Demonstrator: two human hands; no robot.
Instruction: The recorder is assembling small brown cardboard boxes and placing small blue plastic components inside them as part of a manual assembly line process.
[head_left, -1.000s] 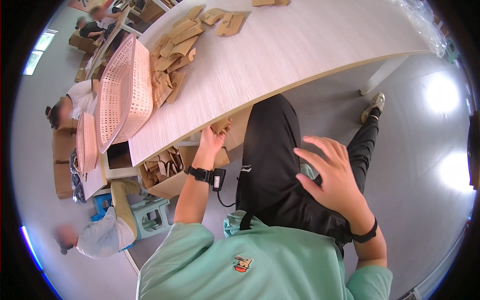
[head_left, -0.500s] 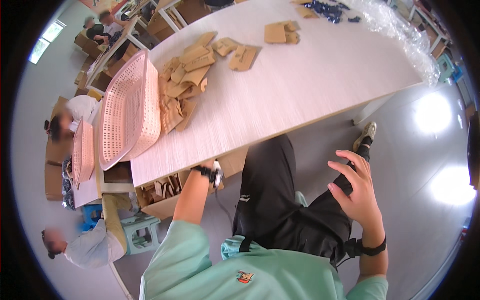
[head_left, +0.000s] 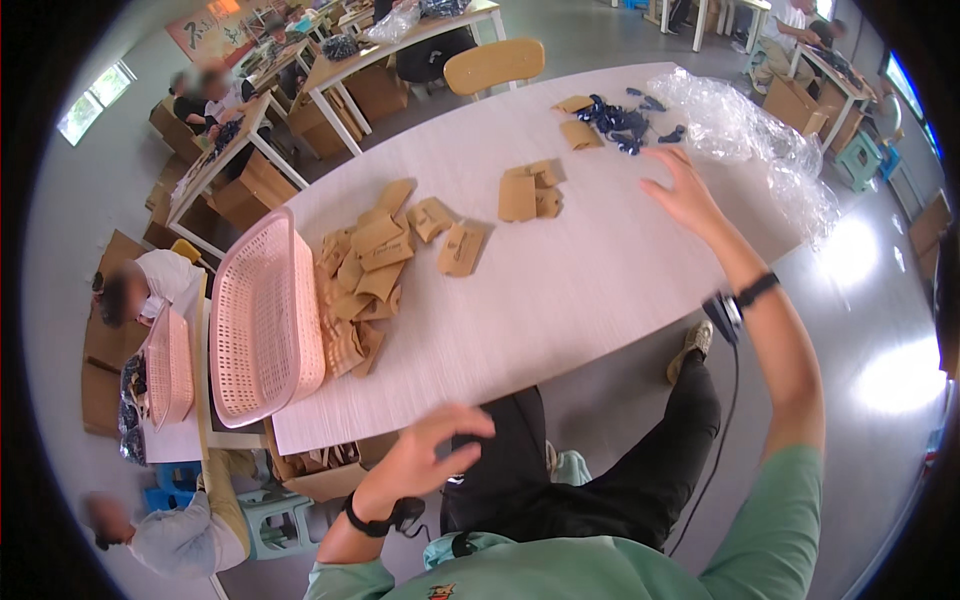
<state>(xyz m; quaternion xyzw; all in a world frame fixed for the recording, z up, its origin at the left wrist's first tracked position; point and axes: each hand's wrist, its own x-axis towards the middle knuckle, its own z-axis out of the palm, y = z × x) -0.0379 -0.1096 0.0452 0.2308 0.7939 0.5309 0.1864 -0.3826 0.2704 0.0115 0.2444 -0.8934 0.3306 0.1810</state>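
My right hand (head_left: 685, 195) reaches over the far right of the table, fingers and thumb spread, with nothing visible in it. Just beyond its fingertips lies a heap of small dark blue items (head_left: 615, 122), too small to name. Two brown cardboard pieces (head_left: 580, 135) rest beside that heap. Near the table's front edge, my left hand (head_left: 425, 460) hovers above my lap, its thumb apart from its loosely bent fingers and nothing between them. Flat brown cardboard sleeves (head_left: 375, 245) are piled at the table's left, and a smaller stack of them (head_left: 518, 198) lies mid-table.
A pink perforated basket (head_left: 290, 395) stands on the table's left end. Crumpled clear plastic wrap (head_left: 740, 125) covers the far right edge. Below the table, an open cardboard box (head_left: 330, 483) holds brown pieces. Other people sit at tables on the left and far off.
My left hand has come out from beside the box under the table. My right hand has moved from over my leg, forward to the blue heap. The view has tilted up.
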